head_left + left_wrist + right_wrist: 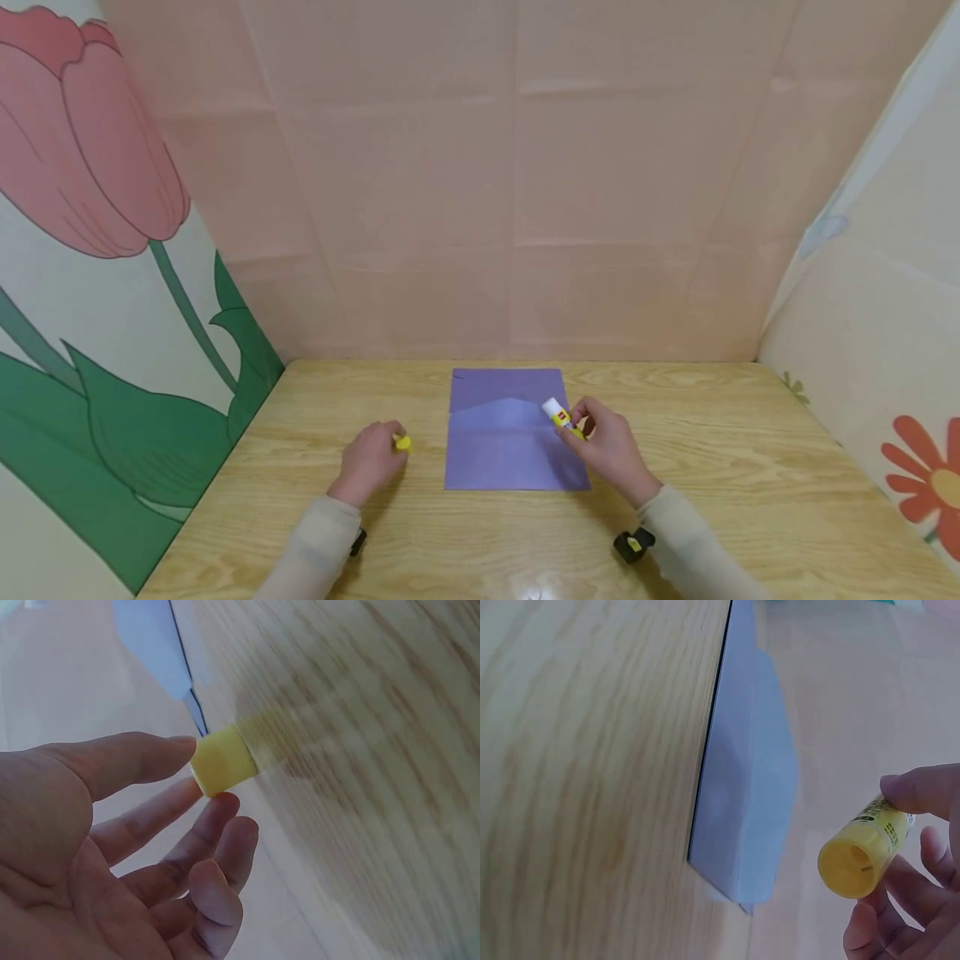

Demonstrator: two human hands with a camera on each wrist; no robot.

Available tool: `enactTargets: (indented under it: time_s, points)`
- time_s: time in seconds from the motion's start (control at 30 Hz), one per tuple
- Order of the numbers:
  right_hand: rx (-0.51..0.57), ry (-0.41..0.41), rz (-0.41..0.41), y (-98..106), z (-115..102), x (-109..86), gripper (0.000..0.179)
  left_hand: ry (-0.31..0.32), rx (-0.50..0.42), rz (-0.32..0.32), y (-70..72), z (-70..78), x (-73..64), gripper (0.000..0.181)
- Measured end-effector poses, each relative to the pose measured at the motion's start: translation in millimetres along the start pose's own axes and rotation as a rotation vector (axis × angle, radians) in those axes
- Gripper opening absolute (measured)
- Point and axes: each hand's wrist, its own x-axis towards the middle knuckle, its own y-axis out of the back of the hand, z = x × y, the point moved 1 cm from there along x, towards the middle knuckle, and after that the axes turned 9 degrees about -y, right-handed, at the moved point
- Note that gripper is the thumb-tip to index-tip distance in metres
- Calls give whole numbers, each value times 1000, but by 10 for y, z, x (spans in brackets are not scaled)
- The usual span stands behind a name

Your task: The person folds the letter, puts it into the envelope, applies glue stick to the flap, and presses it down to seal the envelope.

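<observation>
Between thumb and fingers of my left hand (370,462) is a small yellow glue stick cap (223,761), its end right at the tabletop, left of the paper. My right hand (611,450) pinches the glue stick (561,415) by its yellow barrel, over the right part of the purple paper (487,462). The stick is tilted, its white end pointing up and left in the head view and its yellow base facing the right wrist camera. A lighter folded flap (772,787) shows on the paper, with a peaked top edge in the head view.
The wooden table (720,433) runs back to a pinkish sheet (480,183). A tulip-painted panel (90,333) stands at the left and a flowered panel (892,333) at the right. Each wrist wears a small black camera (633,543).
</observation>
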Motion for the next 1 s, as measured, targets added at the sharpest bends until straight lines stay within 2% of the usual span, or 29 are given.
enactTargets:
  time_s: [0.23, 0.37, 0.53, 0.7, 0.87, 1.0]
  points:
    - [17, 61, -10, -53, -79, -45, 35, 5, 5, -3, -9, -9, 28, 24]
    - [9, 77, -32, -66, -139, -76, 31, -18, -45, 24, -9, 35, 2, 22]
    - [9, 122, -40, -73, -229, -120, 29, -96, -219, 38, 0, 169, -29, 21]
    - [38, 188, -78, -108, -322, -176, 29, -163, -424, -9, 12, 310, -36, 19]
    - [75, 203, -156, -161, -411, -254, 29, -211, -547, -62, 8, 417, -48, 20]
    - [80, 213, -206, -199, -477, -302, 27, -214, -654, -107, -3, 506, -50, 24]
